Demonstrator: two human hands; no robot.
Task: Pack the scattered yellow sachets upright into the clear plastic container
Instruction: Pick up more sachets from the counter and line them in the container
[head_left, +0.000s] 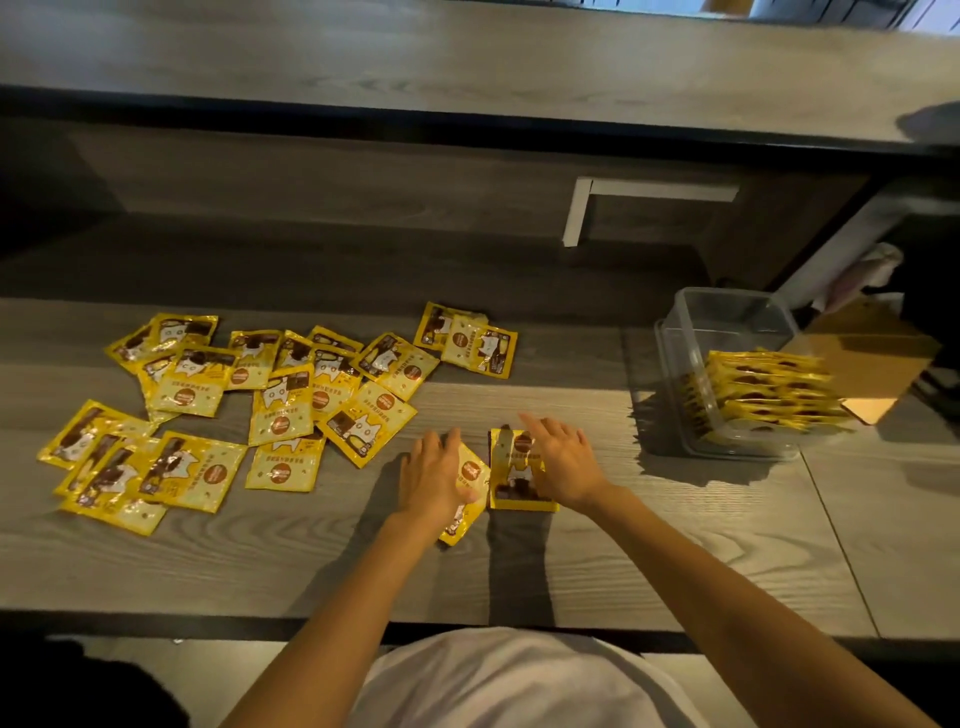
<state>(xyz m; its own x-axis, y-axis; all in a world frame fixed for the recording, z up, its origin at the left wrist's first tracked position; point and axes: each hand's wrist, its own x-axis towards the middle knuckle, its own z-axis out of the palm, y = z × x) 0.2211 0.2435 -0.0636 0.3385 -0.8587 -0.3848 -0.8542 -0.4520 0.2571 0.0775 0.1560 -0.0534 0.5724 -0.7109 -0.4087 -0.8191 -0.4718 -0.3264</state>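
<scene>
Many yellow sachets (280, 410) lie scattered flat on the grey wooden table (571, 561), mostly left of centre. My left hand (434, 475) lies palm down with straight fingers on one tilted yellow sachet (470, 475) near the table's middle. Just to its right, my right hand (563, 462) rests with spread fingers on a small pile of sachets (511, 475). The clear plastic container (727, 322) stands at the right. A row of sachets (769, 387) stands upright in its near half, and its far half holds nothing.
Two more sachets (467, 340) lie apart behind the hands. A brown cardboard piece (872, 369) sits right of the container. A raised counter ledge (467, 78) runs along the back, and the table's front edge (208, 623) is close to my body.
</scene>
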